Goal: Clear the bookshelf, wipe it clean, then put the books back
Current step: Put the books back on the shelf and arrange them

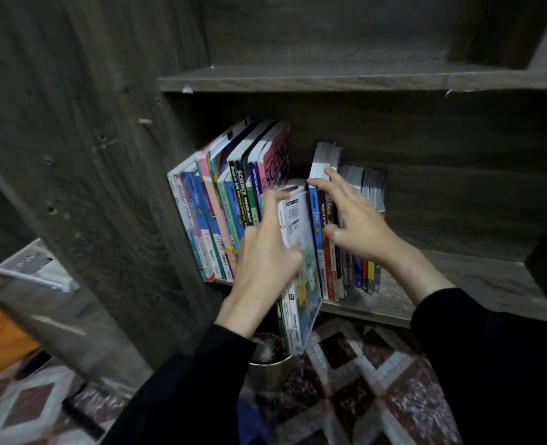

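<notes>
step: likely clearing, shelf (474, 277) loaded | left hand (265, 252) clamps book bundle (301, 245), half past shelf lip | right hand (352, 220) splayed flat, grasping nothing, on row (325, 168) just right of grip | next: draw bundle straight out, brace row

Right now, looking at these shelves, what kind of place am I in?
Probably a home, perhaps a study corner: a dark wooden bookshelf holds a row of school science workbooks, and a patterned carpet covers the floor below.
</notes>
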`<control>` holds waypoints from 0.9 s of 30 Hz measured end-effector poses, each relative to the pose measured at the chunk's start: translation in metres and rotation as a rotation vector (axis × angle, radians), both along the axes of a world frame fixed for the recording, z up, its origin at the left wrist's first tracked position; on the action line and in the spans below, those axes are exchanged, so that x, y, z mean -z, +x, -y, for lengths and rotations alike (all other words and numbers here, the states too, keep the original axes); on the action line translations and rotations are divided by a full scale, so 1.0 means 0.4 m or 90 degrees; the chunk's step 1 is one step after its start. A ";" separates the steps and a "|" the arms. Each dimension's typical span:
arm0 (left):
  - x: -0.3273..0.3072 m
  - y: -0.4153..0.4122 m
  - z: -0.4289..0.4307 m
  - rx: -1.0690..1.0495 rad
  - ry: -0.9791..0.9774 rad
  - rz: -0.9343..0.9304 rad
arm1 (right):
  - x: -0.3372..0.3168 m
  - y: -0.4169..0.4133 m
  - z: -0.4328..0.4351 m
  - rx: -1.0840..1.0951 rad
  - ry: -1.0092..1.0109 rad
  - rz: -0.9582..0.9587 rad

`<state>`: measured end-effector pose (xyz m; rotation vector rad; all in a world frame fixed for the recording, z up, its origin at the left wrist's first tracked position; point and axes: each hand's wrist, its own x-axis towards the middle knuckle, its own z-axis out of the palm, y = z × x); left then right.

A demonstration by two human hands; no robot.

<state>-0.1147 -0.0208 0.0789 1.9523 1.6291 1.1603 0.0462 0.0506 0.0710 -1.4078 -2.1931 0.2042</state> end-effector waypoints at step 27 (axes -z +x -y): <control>0.075 0.441 -0.130 0.142 0.192 0.128 | 0.289 0.349 0.049 0.227 -0.223 -0.623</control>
